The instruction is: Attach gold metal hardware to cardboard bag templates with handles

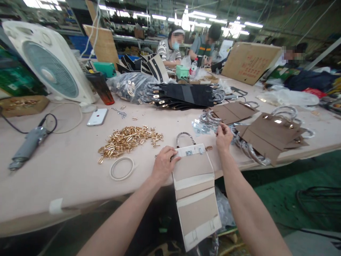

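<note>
A beige folded bag panel (195,185) with white trim lies over the table's near edge, its lower part hanging down. A wrapped handle loop (183,137) sticks up from its top. My left hand (163,164) rests on the panel's top left corner, fingers curled against the white strip. My right hand (223,137) hovers just right of the top strip, fingers pinched together near small clear packets (198,128); what they hold is too small to make out. A pile of gold metal clasps (125,140) lies left of my hands.
A white tape ring (122,168) lies by the gold pile. Brown bag panels with wrapped handles (269,133) stack at right, black ones (186,94) behind. A white fan (50,64), phone (97,116), and grey power tool (28,145) sit at left. People work at the far side.
</note>
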The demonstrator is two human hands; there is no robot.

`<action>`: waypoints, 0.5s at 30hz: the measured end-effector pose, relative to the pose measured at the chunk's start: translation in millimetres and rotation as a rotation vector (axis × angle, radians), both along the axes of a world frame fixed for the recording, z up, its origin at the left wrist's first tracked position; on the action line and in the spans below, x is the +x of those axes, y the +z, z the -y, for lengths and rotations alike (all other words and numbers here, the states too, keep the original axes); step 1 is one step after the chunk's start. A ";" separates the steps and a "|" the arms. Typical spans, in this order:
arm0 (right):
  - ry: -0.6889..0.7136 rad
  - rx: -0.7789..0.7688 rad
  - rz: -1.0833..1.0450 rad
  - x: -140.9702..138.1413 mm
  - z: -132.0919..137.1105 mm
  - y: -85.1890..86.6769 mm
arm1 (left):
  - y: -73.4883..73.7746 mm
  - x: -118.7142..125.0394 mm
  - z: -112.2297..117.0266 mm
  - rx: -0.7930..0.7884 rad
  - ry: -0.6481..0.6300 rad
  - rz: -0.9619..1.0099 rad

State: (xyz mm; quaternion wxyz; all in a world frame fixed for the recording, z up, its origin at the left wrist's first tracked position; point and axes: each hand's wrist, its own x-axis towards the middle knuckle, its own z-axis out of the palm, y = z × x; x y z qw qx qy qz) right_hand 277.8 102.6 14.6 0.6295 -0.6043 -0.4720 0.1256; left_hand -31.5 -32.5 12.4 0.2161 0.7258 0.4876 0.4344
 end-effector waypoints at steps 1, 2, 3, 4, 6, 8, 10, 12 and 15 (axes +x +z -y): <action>0.061 0.029 -0.078 -5.3 6.1 7.7 | 0.4 -0.2 -0.7 -0.011 0.004 0.012; 0.139 0.043 -0.153 -12.0 13.7 16.3 | 0.7 -0.5 -1.4 -0.020 0.007 0.022; 0.232 0.032 -0.221 -20.2 22.8 25.3 | 0.8 -0.9 -2.0 -0.029 0.008 0.030; 0.344 -0.004 -0.283 -29.7 33.5 34.1 | 0.9 -1.5 -2.5 -0.035 0.007 0.035; 0.571 -0.135 -0.347 -52.4 57.1 49.2 | 0.6 -3.0 -2.8 -0.042 0.002 0.030; 0.750 -0.294 -0.286 -77.5 79.7 57.9 | 0.1 -4.5 -2.5 -0.045 0.001 -0.001; 0.866 -0.413 -0.141 -101.0 96.2 58.7 | -0.6 -5.5 -2.0 -0.047 0.009 -0.044; 0.908 -0.470 0.002 -118.6 104.5 53.1 | -1.4 -5.9 -1.8 -0.044 0.011 -0.070; 0.898 -0.476 0.151 -131.0 106.0 41.3 | -2.9 -6.0 -2.1 -0.035 0.001 -0.069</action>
